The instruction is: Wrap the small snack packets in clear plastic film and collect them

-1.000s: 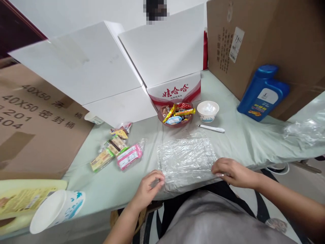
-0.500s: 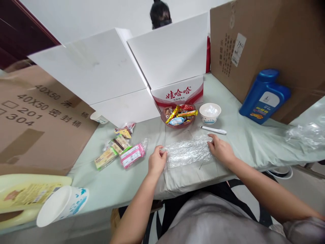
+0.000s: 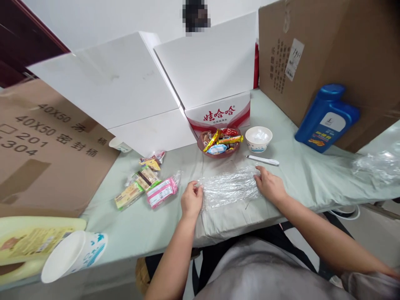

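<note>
A crinkled sheet of clear plastic film (image 3: pixel 231 187) lies stretched on the cloth-covered table in front of me. My left hand (image 3: pixel 191 199) pinches its left edge, thumb against fingers. At the right edge, my right hand (image 3: pixel 269 183) grips the film with its fingers closed. Just beyond the film lies a white utility knife (image 3: pixel 263 160). Behind that stand a reddish bowl (image 3: pixel 218 155) of wrapped snacks and a white paper bowl (image 3: pixel 258 139) with something clear inside. Left of my left hand is a pink-and-white snack pack (image 3: pixel 162 192).
More wrapped snacks (image 3: pixel 145 177) lie on the left, near a tipped paper cup (image 3: pixel 75 255) and a yellow jug (image 3: pixel 40 237). White boxes (image 3: pixel 206 62) wall off the back. A blue bottle (image 3: pixel 326 118) and crumpled plastic (image 3: pixel 376 166) are on the right, by a large carton (image 3: pixel 312 54).
The view has shifted slightly. Both hands keep hold of the film's two edges, with almost no movement.
</note>
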Available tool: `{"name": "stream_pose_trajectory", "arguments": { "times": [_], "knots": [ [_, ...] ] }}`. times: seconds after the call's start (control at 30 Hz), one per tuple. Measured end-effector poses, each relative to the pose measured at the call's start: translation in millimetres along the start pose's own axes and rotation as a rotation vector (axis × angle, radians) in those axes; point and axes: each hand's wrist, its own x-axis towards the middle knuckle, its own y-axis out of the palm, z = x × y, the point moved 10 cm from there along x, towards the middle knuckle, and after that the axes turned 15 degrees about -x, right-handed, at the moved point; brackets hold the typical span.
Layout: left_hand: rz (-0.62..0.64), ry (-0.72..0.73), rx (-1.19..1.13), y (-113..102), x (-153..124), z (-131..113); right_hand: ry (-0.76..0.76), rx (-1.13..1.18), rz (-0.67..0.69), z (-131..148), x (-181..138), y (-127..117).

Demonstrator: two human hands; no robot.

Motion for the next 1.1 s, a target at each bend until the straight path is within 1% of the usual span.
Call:
{"name": "stream_pose_trajectory", "arguments": {
  "times": [0.07,0.13,0.17,0.2,0.23,0.27,0.33,0.37,0.4,0.43,0.5,0.6,0.67,0.7,0.77,0.8,0.83,0.87,0.9,0.97,1.03,1.1],
  "knots": [
    [-0.133,0.084,-0.021,-21,-1,-15,-0.009,-0.006,-0.013,1,0,0],
    [-0.297,0.212,-0.020,-45,-9,-39,-0.021,-0.011,-0.020,2,1,2],
    [-0.337,0.286,-0.018,-51,-15,-53,-0.026,-0.013,-0.018,3,1,3],
    [-0.316,0.363,-0.018,-49,-20,-67,-0.027,-0.014,-0.014,3,1,4],
    [-0.230,0.441,-0.016,-39,-24,-80,-0.026,-0.016,-0.011,4,1,5],
    [-0.089,0.517,-0.010,-21,-29,-92,-0.024,-0.018,-0.008,4,1,6],
    [0.255,0.620,0.042,27,-45,-105,-0.023,-0.025,-0.007,4,1,7],
    [0.400,0.632,0.090,49,-53,-104,-0.028,-0.028,-0.006,4,1,6],
    [0.505,0.619,0.144,67,-60,-99,-0.033,-0.029,-0.003,2,1,6],
    [0.571,0.588,0.194,80,-63,-92,-0.035,-0.028,-0.001,0,1,4],
    [0.629,0.522,0.261,94,-66,-78,-0.031,-0.025,-0.040,-5,2,-5],
    [0.653,0.502,0.276,98,-68,-71,-0.049,-0.010,-0.206,-6,1,-34],
    [0.659,0.505,0.279,97,-68,-71,-0.145,0.027,-0.275,11,-3,-47],
    [0.658,0.502,0.283,96,-67,-70,-0.228,0.047,-0.272,25,-5,-48],
    [0.650,0.501,0.290,95,-67,-70,-0.436,0.065,-0.216,60,-13,-40],
    [0.644,0.505,0.291,94,-66,-71,-0.532,0.059,-0.169,77,-18,-32],
    [0.639,0.513,0.290,95,-66,-71,-0.596,0.045,-0.116,89,-21,-22],
    [0.636,0.520,0.288,95,-67,-72,-0.625,0.029,-0.065,96,-23,-12],
    [0.637,0.525,0.286,95,-67,-72,-0.628,0.015,-0.020,100,-23,-2],
    [0.644,0.526,0.288,97,-68,-70,-0.589,-0.004,0.032,97,-21,11],
    [0.645,0.519,0.296,97,-68,-67,-0.538,-0.018,0.033,87,-18,15],
    [0.627,0.502,0.313,93,-65,-60,-0.480,-0.038,0.022,70,-16,16]
  ]
}}
